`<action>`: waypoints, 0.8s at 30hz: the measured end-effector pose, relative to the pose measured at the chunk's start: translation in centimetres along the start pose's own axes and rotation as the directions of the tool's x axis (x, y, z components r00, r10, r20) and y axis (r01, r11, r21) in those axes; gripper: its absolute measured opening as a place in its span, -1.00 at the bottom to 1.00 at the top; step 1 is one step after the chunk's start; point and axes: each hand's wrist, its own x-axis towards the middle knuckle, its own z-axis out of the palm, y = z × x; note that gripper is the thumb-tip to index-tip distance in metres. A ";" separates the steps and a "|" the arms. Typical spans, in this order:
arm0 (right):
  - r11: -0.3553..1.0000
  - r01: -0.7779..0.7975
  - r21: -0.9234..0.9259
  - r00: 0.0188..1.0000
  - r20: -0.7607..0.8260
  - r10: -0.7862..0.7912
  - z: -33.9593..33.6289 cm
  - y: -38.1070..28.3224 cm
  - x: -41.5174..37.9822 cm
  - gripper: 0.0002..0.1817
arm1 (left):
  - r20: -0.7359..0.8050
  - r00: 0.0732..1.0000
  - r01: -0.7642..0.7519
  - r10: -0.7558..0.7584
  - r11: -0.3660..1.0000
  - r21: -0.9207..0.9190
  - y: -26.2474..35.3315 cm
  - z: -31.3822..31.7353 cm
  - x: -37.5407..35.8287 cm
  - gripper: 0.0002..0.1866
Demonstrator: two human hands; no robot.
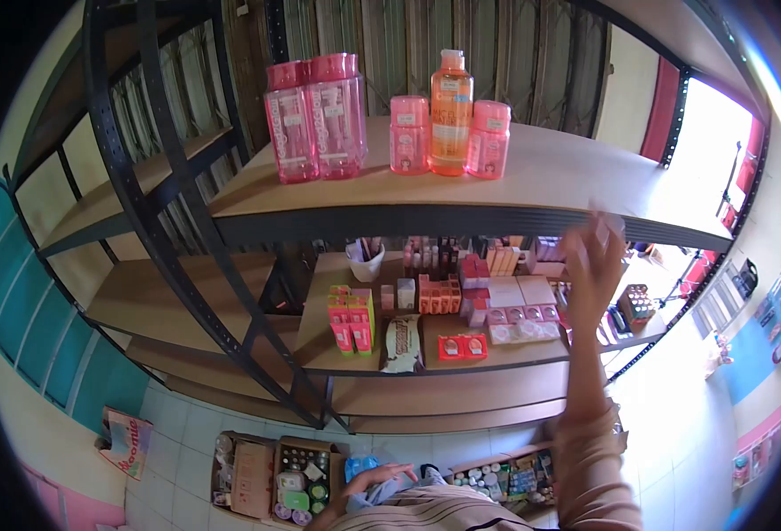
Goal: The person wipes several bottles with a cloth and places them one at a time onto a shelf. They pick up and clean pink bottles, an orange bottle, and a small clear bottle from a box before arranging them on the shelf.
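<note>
My right hand [596,265] is raised before the front edge of the upper shelf [567,168], on its right side. It is smeared by motion; its fingers look apart, and I make out nothing in them. Low at my waist, my left hand [382,478] has its fingers stretched out, with no object visible in it. On the upper shelf stand large pink bottles [337,115], an orange bottle [451,119], and two small pink bottles, one left [409,137] and one right [489,142] of the orange one.
The lower shelf holds green-and-pink boxes [350,323], a white cup [366,263], a dark-and-pale pouch [403,343], red compacts [462,347] and several small cosmetic boxes [521,314]. Cartons of bottles stand on the floor, left [253,473] and right [505,473]. A black metal post [156,212] rises at left.
</note>
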 end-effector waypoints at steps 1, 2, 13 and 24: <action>0.997 -0.054 0.057 0.996 0.077 0.049 -1.4 1.0 -4.6 -0.62 | 0.007 1.000 0.001 -0.001 1.000 0.004 -0.7 0.2 -0.2 -0.63; 0.976 -0.187 0.110 0.976 0.131 0.172 -1.6 1.1 -10.2 -0.60 | 0.017 1.000 -0.001 0.001 1.000 0.005 -1.5 0.2 -0.5 -0.63; -0.071 -0.768 -0.637 -0.517 0.550 0.656 -12.2 -4.5 -55.8 -0.60 | -0.369 0.929 0.032 -0.038 0.999 -0.022 -18.0 3.4 -6.7 -0.69; 0.084 -0.511 -0.855 -0.045 0.125 0.991 -29.5 -5.5 -63.3 -0.64 | -0.230 0.956 0.070 -0.181 0.904 -0.422 -18.1 16.5 -7.9 -0.69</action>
